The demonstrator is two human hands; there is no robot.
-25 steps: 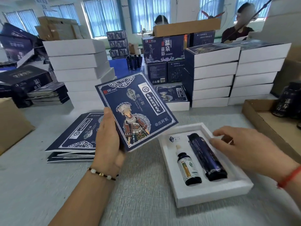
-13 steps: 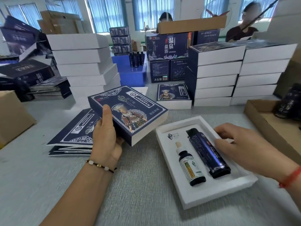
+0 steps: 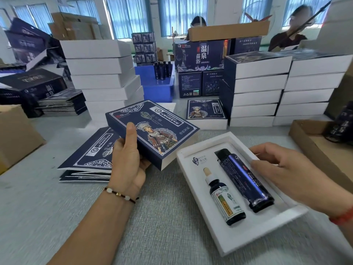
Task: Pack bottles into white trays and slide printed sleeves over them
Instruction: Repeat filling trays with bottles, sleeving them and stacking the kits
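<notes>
Bottles lie side by side in the white foam tray (image 3: 193, 180) on the grey tabletop (image 3: 162, 226): a small dark dropper bottle with a white collar and a green-and-white label (image 3: 224, 199) on the left, and a longer dark blue cylindrical bottle with a black cap (image 3: 244, 180) on the right, each sunk in its own cut-out. The tray sits at an angle, a small dark logo printed in its upper left corner. The right hand (image 3: 290, 173) rests on the tray's far right rim, its grip curled over the edge beside the long bottle. The left hand (image 3: 128, 161) holds up a navy printed cardboard sleeve with a white ornamental border and a costumed figure (image 3: 152, 131), tilted, thumb laid across its front face and fingers beneath; its near end shows white. The sleeve hangs just left of the tray, apart from it. Behind the left hand lies a stack of flattened navy sleeves (image 3: 89, 155). Finished white-sided boxes (image 3: 257, 88) stand in stacks further back.
</notes>
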